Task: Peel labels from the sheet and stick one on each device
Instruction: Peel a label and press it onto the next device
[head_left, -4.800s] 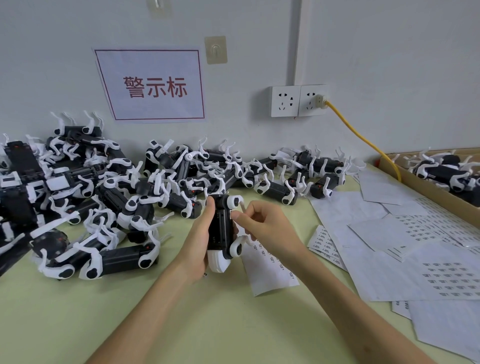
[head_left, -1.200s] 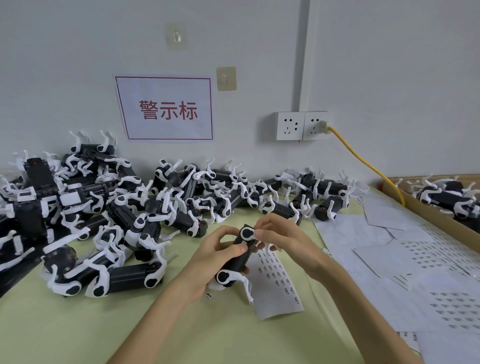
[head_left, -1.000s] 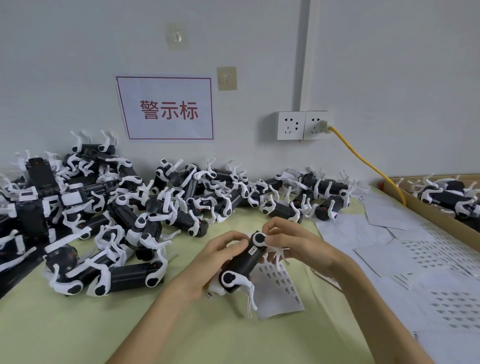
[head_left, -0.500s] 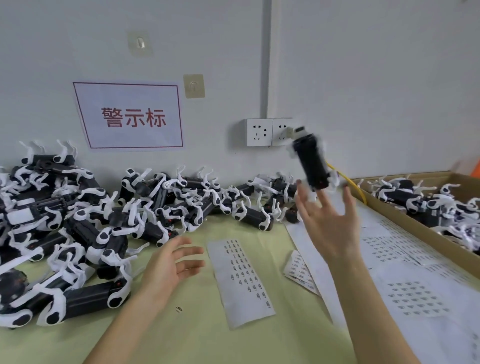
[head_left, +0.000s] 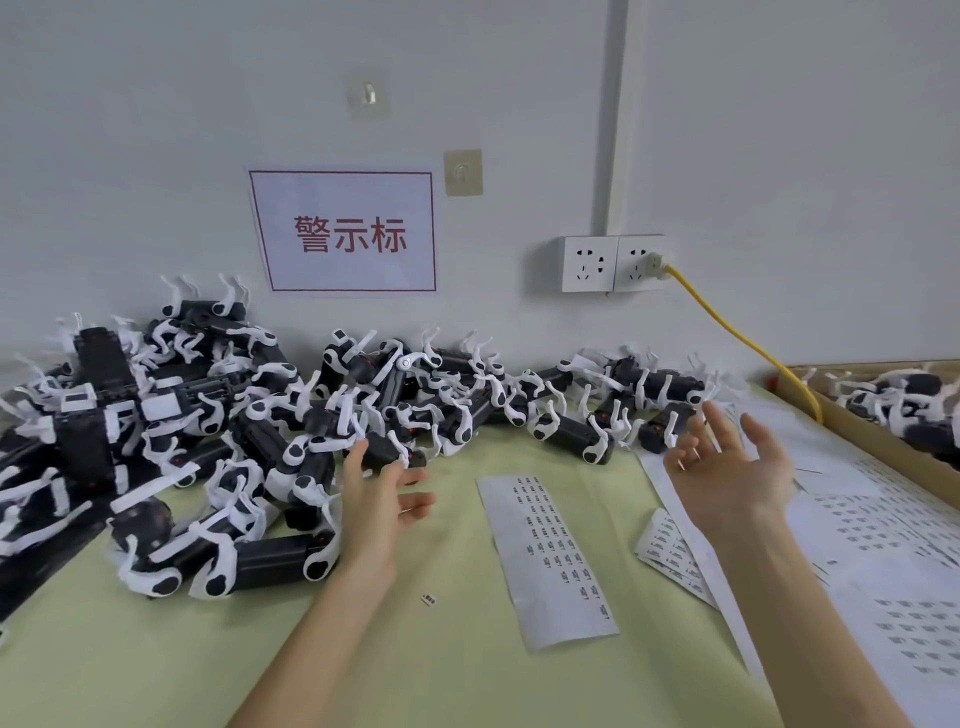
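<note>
The tossed device had gone from the air, and with both sets of fingers spread wide and empty, our left hand (head_left: 382, 499) sat nearer than our right hand (head_left: 727, 467) to the next device (head_left: 387, 451), lying crosswise just beyond its fingertips, left of the label strip (head_left: 550, 561) at mid-bench.

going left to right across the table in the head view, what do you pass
pile of devices → left hand → label strip → right hand → cardboard box
</note>
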